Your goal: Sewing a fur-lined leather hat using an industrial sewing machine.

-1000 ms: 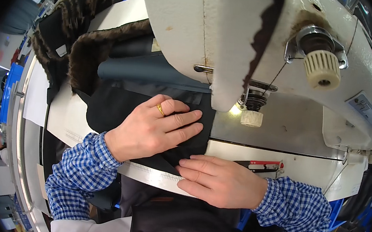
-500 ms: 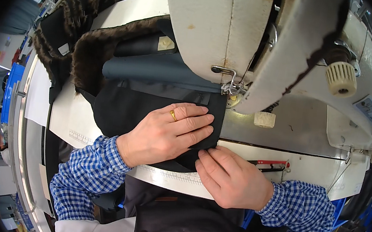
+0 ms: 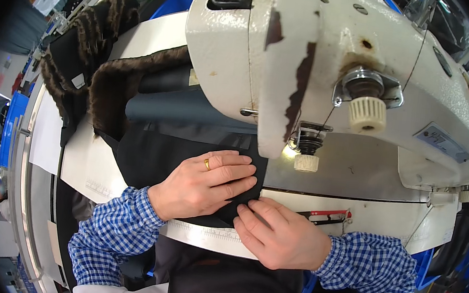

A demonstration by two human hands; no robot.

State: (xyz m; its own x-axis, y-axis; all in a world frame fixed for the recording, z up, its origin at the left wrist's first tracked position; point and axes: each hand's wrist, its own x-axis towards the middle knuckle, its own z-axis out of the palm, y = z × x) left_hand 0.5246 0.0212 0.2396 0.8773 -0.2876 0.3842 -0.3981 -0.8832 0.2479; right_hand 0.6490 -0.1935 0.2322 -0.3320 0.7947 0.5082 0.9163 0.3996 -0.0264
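Black fabric (image 3: 159, 158) lies under the white sewing machine head (image 3: 232, 60), beside a folded slate-blue layer (image 3: 181, 106) and brown fur trim (image 3: 108, 93). My left hand (image 3: 202, 186) rests on the black fabric, fingers stretched and slightly spread, with a gold ring showing. My right hand (image 3: 279, 237) grips the fabric's lower right corner with bent fingers; its thumb is hidden. The fabric's far end under the machine is hidden. Red-and-black snips (image 3: 330, 214) lie just right of my right hand, on the white table edge.
A second fur-trimmed dark piece (image 3: 85, 45) lies at the upper left. Tension knobs (image 3: 367, 112) project from the machine above a metal bed (image 3: 358, 165). A ruler strip (image 3: 203, 230) runs along the front edge. Blue bins (image 3: 428, 264) and a rail stand at the sides; co-workers appear far left.
My right hand has moved up to the fabric's corner and its fingers have curled onto it. My left hand stays on the fabric. The camera view has shifted, moving the scene within the frame.
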